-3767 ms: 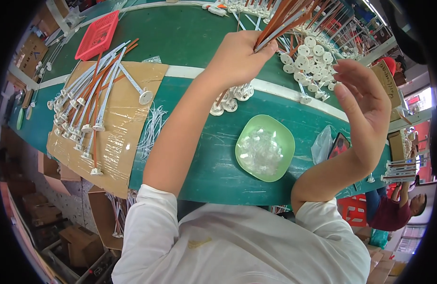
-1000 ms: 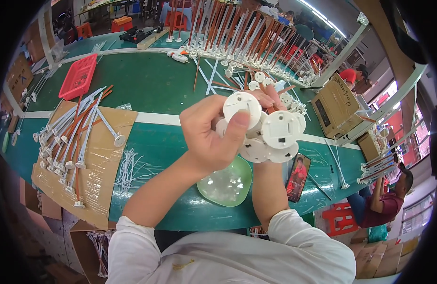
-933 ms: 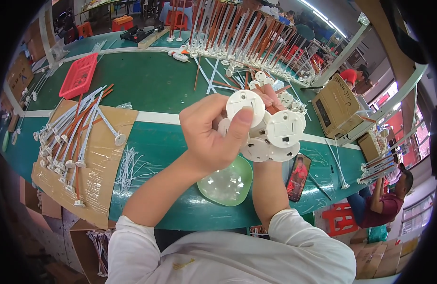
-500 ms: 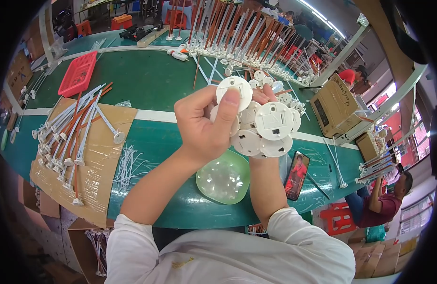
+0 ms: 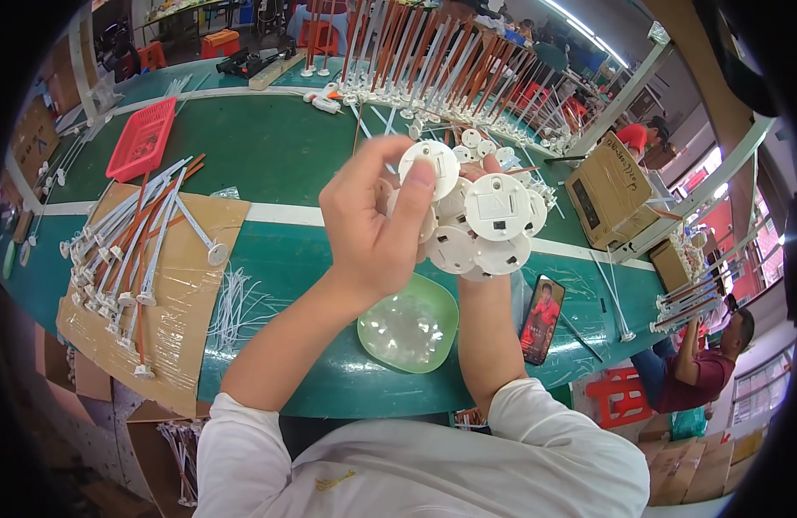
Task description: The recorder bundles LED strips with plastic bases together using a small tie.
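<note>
Pinched between the thumb and fingers of my left hand (image 5: 364, 229) is a white round disc (image 5: 448, 173) with a small hole and a slot-like mark. My right hand (image 5: 487, 164), mostly hidden, supports a bunch of similar white discs (image 5: 499, 226) from behind. Several of those carry a small black switch-like part and a rectangular outline. The pinched disc is at the upper left of the bunch; I cannot tell whether it touches the others. Below my hands, a light green bowl (image 5: 369, 344) holds clear shiny pieces.
A phone (image 5: 543, 319) lies right of my right forearm. White and brown sticks with round bases (image 5: 122, 259) rest on cardboard (image 5: 178, 345) at left, near a red basket (image 5: 161, 110). Upright sticks (image 5: 433, 60), a glue gun (image 5: 323, 98) and a carton (image 5: 607, 194) stand farther back. A co-worker (image 5: 705, 363) sits at right.
The pinched disc has shifted slightly right. My right hand and its bunch of discs have tilted a little, with the lower discs moving slightly. The left hand keeps its pinch.
</note>
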A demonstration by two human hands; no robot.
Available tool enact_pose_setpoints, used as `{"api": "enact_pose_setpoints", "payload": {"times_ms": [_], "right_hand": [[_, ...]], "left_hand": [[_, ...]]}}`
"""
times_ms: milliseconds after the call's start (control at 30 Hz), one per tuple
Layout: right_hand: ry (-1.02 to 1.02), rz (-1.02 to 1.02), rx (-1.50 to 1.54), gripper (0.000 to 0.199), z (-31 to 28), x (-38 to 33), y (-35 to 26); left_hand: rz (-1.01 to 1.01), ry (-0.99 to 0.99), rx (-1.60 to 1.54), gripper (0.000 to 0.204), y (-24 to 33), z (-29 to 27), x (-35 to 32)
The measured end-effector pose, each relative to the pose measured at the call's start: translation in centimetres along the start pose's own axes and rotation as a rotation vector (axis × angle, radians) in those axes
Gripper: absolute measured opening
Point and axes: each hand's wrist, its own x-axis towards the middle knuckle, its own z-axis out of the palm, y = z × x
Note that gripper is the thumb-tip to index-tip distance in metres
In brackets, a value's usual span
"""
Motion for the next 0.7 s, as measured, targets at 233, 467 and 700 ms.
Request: {"api": "enact_pose_setpoints", "payload": {"times_ms": [233,467,700], "right_hand": [[0.149,-0.149,0.234,0.038,-0.1,1.5,0.4],[-0.12,-0.488,-0.186,0.03,1.2,0.5,-0.7],[-0.089,-0.86,-0.748,0.012,1.3,3.9,2.0]], "left_hand": [[0.566,-0.172,0.58,0.068,0.8,-0.9,0.7],[0.521,-0.322,0.409,0.076,-0.4,-2.4,1.5],[0.239,-0.434,0.62,0.077,1.9,-6.7,5.3]]}}
